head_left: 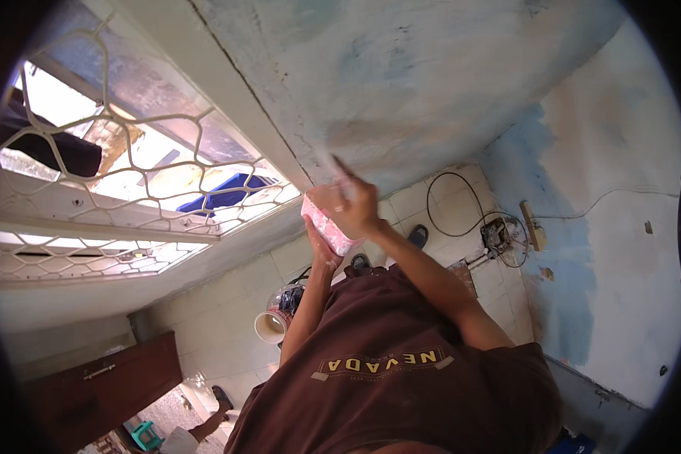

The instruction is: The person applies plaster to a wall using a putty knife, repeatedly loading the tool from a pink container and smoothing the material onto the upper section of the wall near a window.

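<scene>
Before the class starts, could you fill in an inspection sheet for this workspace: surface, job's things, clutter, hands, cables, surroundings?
Surface: front wall patchy, grey-white and blue.
Job's things: pink container with whitish smears.
Clutter: pale bucket on the tiled floor.
Hands: left hand grips the container; right hand close by, its hold too blurred to tell.
Cables: dark looped cable on the floor; thin wire across the right wall.
Surroundings: white window grille, brown panel, another person's foot.
</scene>
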### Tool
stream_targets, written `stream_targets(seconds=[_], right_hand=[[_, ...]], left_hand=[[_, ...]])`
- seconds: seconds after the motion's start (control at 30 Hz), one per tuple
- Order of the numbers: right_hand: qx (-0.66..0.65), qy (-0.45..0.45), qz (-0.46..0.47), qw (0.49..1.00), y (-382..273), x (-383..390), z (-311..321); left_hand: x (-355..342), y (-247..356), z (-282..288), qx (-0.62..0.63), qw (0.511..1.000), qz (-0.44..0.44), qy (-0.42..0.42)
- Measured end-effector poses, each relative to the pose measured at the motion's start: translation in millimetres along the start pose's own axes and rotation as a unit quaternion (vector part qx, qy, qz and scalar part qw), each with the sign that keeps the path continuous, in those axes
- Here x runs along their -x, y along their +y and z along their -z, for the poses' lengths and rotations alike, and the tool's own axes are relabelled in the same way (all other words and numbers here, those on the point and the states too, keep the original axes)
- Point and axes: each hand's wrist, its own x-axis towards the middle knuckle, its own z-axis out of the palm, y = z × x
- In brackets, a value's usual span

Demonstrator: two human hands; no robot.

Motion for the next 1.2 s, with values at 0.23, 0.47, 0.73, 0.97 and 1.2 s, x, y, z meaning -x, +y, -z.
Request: stream_targets(seconds=[0.23,0.47,0.73,0.97,1.2], right_hand=[[0.065,0.251,-0.166,0.952,115.2,-55.3,79.6],[0.048,0.04,-0.09,0.994,-10.2,-25.7,-34.9],[0.05,0.145,-0.196,0.968,72.4,-5.4,64.8],[0.113,0.148,-0.038,0.982,17.5,-90.0,14.6],[-0.051,-0.063,0.023,0.996,36.0,0.8,49.6]], left_hand=[[16.2,-0.4,-11.0,0.0,0.999,0.02,0.029],[4.7,2.3,7.6,0.028,1.0,-0.001,-0.012],[10.5,1.9,11.9,0.027,0.998,-0.042,0.036],[-0.4,-17.7,-7.7,0.044,0.999,-0.008,0.007],[-16.2,-52.2,-17.4,-0.026,0.999,-0.02,0.023]])
